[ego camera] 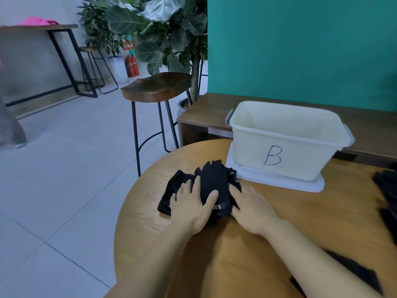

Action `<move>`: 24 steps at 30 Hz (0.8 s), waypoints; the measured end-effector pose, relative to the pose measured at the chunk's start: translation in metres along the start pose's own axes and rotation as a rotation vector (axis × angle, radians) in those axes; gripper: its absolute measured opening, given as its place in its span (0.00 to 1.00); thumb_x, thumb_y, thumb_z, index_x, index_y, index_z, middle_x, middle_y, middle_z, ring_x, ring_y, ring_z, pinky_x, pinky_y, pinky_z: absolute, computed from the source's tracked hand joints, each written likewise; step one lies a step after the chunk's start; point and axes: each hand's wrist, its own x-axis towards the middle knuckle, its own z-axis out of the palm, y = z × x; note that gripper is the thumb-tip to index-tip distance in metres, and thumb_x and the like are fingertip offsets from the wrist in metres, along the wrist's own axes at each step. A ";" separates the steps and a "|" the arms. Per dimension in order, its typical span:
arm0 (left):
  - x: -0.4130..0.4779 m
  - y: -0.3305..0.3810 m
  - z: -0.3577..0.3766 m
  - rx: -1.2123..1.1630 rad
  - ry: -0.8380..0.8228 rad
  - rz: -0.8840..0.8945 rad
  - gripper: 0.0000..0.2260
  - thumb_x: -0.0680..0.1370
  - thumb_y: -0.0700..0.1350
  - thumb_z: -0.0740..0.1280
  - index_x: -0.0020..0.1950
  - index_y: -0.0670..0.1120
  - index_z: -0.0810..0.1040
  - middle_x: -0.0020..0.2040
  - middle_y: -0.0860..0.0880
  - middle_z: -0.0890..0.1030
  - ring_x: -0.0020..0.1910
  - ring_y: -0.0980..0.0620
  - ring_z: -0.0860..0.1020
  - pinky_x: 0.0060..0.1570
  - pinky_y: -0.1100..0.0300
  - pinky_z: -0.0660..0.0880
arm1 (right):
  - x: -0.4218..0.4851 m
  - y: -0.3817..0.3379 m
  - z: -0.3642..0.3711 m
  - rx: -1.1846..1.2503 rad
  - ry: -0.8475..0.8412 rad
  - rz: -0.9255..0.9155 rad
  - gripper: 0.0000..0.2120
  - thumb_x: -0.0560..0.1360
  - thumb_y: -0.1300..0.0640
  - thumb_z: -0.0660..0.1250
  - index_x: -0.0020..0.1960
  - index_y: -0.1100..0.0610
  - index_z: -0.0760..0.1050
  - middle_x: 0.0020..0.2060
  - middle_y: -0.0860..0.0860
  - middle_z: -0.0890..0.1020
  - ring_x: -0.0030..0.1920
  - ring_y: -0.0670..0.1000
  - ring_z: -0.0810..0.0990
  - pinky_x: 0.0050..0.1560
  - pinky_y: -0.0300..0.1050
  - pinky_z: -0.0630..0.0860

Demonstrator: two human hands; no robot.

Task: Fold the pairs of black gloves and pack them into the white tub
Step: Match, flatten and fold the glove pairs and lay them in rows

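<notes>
Gloves (212,179) lie on the round wood table (225,265), near its far-left edge, just in front of the tub (300,151) and right under my hands. The pile is black: one flat piece w/ a gathered cuff on the left, and a folded bundle on top in the middle, its finger ends pointing away from me. A grey tab w/ white letters shows at the near end.

L hand (191,207) is flat on the left part of the pile, fingers straight and spread, palm down, thumb laid across the folded bundle. It presses and grips nothing.

R hand (251,208) is at the bundle's right side, fingers straight and together, tips touching the fabric. Its thumb seems to sit at the bundle's near corner, but I can't tell if it goes under the cloth.

Both hands are apart, w/ the bundle btw them.

Tub is white w/ a blue "B" on its near wall. It stands upright on a white lid (309,186), to the right of and beyond the gloves. The pile's far-right corner reaches the lid's edge. No gloves show in the part of the tub I can see.

More black gloves (386,190) lie at the table's right edge, well apart from my hands. Another black piece (352,269) lies by my R forearm.
</notes>
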 end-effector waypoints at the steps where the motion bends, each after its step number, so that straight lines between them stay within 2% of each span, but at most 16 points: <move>1: -0.008 -0.001 -0.001 -0.083 -0.001 0.029 0.39 0.75 0.73 0.44 0.82 0.55 0.49 0.81 0.51 0.54 0.80 0.52 0.49 0.77 0.45 0.48 | -0.009 0.001 -0.002 0.001 0.013 0.005 0.29 0.81 0.49 0.58 0.79 0.46 0.51 0.76 0.51 0.60 0.74 0.53 0.58 0.71 0.49 0.61; 4: -0.027 -0.005 -0.007 -0.247 0.057 0.088 0.37 0.74 0.70 0.41 0.82 0.56 0.49 0.82 0.54 0.50 0.80 0.56 0.45 0.77 0.49 0.41 | -0.033 -0.002 -0.009 -0.034 0.122 0.027 0.35 0.80 0.48 0.60 0.80 0.48 0.45 0.79 0.53 0.50 0.77 0.54 0.52 0.75 0.48 0.56; 6: -0.039 -0.009 -0.012 -0.278 0.108 0.108 0.34 0.76 0.67 0.42 0.81 0.57 0.51 0.81 0.57 0.50 0.80 0.55 0.45 0.77 0.50 0.41 | -0.046 -0.009 -0.011 -0.113 0.193 0.004 0.39 0.79 0.50 0.63 0.80 0.49 0.42 0.79 0.56 0.44 0.78 0.56 0.49 0.75 0.49 0.55; 7: -0.045 -0.011 -0.015 -0.292 0.122 0.126 0.35 0.75 0.68 0.42 0.81 0.57 0.51 0.80 0.59 0.51 0.80 0.55 0.46 0.78 0.49 0.41 | -0.050 -0.012 -0.010 -0.157 0.221 -0.029 0.40 0.78 0.52 0.66 0.81 0.49 0.44 0.79 0.59 0.46 0.78 0.58 0.51 0.75 0.51 0.57; 9: -0.053 -0.013 -0.020 -0.295 0.116 0.162 0.36 0.72 0.67 0.42 0.80 0.58 0.52 0.80 0.59 0.52 0.80 0.56 0.46 0.78 0.50 0.42 | -0.052 -0.018 -0.005 -0.177 0.263 -0.080 0.41 0.70 0.55 0.76 0.78 0.50 0.61 0.77 0.64 0.58 0.75 0.62 0.63 0.69 0.56 0.68; 11: -0.059 -0.013 -0.023 -0.234 0.093 0.186 0.38 0.69 0.64 0.46 0.80 0.58 0.53 0.81 0.57 0.52 0.80 0.58 0.46 0.78 0.51 0.41 | -0.052 -0.022 -0.002 -0.185 0.304 -0.114 0.31 0.65 0.55 0.80 0.66 0.51 0.76 0.73 0.65 0.66 0.71 0.63 0.70 0.63 0.57 0.74; 12: -0.061 -0.012 -0.024 -0.185 0.088 0.201 0.40 0.67 0.63 0.49 0.80 0.58 0.54 0.81 0.57 0.52 0.79 0.59 0.45 0.78 0.51 0.40 | -0.053 -0.028 -0.006 -0.177 0.285 -0.110 0.24 0.69 0.54 0.78 0.64 0.50 0.78 0.74 0.64 0.65 0.72 0.62 0.69 0.64 0.57 0.73; 13: -0.063 -0.012 -0.024 -0.134 0.090 0.215 0.41 0.66 0.62 0.51 0.80 0.58 0.55 0.81 0.57 0.52 0.79 0.60 0.44 0.78 0.51 0.39 | -0.054 -0.032 -0.009 -0.156 0.275 -0.113 0.19 0.75 0.53 0.73 0.65 0.50 0.77 0.76 0.62 0.60 0.75 0.61 0.64 0.68 0.55 0.68; 15: -0.063 -0.009 -0.026 -0.049 0.099 0.254 0.38 0.69 0.62 0.57 0.80 0.57 0.57 0.81 0.58 0.52 0.79 0.60 0.44 0.78 0.49 0.40 | -0.052 -0.034 -0.015 -0.089 0.276 -0.123 0.18 0.82 0.51 0.60 0.71 0.48 0.70 0.79 0.57 0.52 0.79 0.56 0.53 0.73 0.51 0.57; 16: -0.062 -0.006 -0.030 -0.019 0.118 0.271 0.36 0.72 0.62 0.61 0.79 0.57 0.59 0.80 0.57 0.54 0.80 0.59 0.46 0.78 0.48 0.42 | -0.051 -0.034 -0.021 -0.052 0.284 -0.121 0.18 0.83 0.50 0.57 0.73 0.47 0.68 0.80 0.55 0.51 0.79 0.54 0.51 0.74 0.50 0.55; 18: -0.060 0.003 -0.042 0.020 0.198 0.279 0.29 0.76 0.58 0.67 0.76 0.55 0.67 0.78 0.55 0.62 0.79 0.55 0.55 0.77 0.47 0.46 | -0.050 -0.036 -0.036 0.019 0.316 -0.125 0.19 0.83 0.50 0.57 0.73 0.46 0.68 0.79 0.53 0.56 0.78 0.53 0.54 0.73 0.49 0.56; 19: -0.059 0.010 -0.052 0.024 0.250 0.275 0.23 0.78 0.55 0.68 0.72 0.54 0.72 0.76 0.54 0.68 0.77 0.53 0.62 0.75 0.47 0.51 | -0.051 -0.037 -0.046 0.056 0.320 -0.131 0.18 0.83 0.50 0.57 0.73 0.46 0.69 0.78 0.53 0.59 0.77 0.54 0.56 0.72 0.49 0.57; 21: -0.056 0.023 -0.074 -0.020 0.313 0.265 0.13 0.79 0.52 0.67 0.64 0.57 0.79 0.66 0.55 0.77 0.66 0.51 0.74 0.69 0.47 0.65 | -0.052 -0.034 -0.066 0.123 0.345 -0.129 0.17 0.83 0.51 0.58 0.70 0.47 0.73 0.75 0.51 0.66 0.74 0.54 0.60 0.70 0.50 0.60; 22: -0.055 0.029 -0.086 -0.048 0.306 0.257 0.10 0.80 0.54 0.66 0.60 0.61 0.78 0.61 0.58 0.79 0.59 0.53 0.77 0.63 0.48 0.71 | -0.054 -0.032 -0.076 0.157 0.381 -0.129 0.16 0.83 0.52 0.59 0.68 0.48 0.75 0.71 0.50 0.71 0.72 0.54 0.63 0.68 0.50 0.62; 24: -0.054 0.042 -0.105 -0.104 0.273 0.275 0.09 0.77 0.62 0.62 0.56 0.71 0.73 0.57 0.61 0.80 0.55 0.55 0.78 0.56 0.48 0.78 | -0.060 -0.028 -0.097 0.242 0.465 -0.125 0.13 0.82 0.53 0.60 0.63 0.49 0.78 0.60 0.49 0.79 0.66 0.54 0.69 0.62 0.51 0.68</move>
